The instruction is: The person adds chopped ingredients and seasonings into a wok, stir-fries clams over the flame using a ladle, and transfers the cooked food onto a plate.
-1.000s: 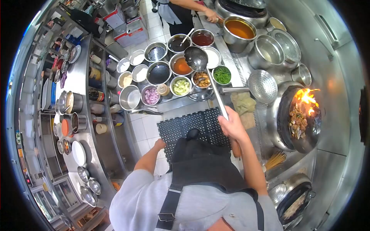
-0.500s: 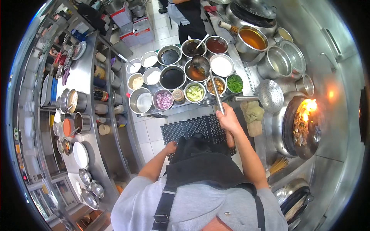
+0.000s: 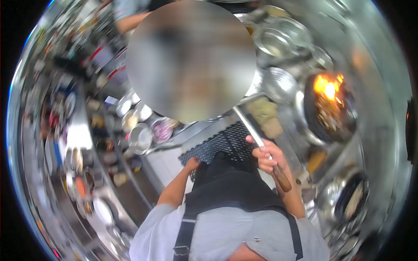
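My right hand [image 3: 270, 157] is wrapped round the long handle [image 3: 249, 126] of a ladle, whose wooden end points down past my palm. The ladle's bowl is hidden behind a blurred round patch. My left hand [image 3: 192, 164] hangs low beside my black apron, its fingers too small and smeared to read. On the right, a wok [image 3: 328, 108] holds chopped food with flames rising from it. A perforated strainer [image 3: 280, 85] lies between the blurred patch and the wok.
Folded cloths [image 3: 265, 115] lie below the strainer. Bowls, one with chopped purple onion [image 3: 162, 131], stand left of the blur. Another wok [image 3: 352, 200] is at the lower right. Metal shelves [image 3: 126, 167] run along the left. A co-worker's arm [image 3: 133, 21] shows at the top.
The view has swung and blurred, and a round blurred patch now covers most bowls. My right hand has turned, showing its curled fingers and the handle's wooden end. A co-worker's arm shows nearer.
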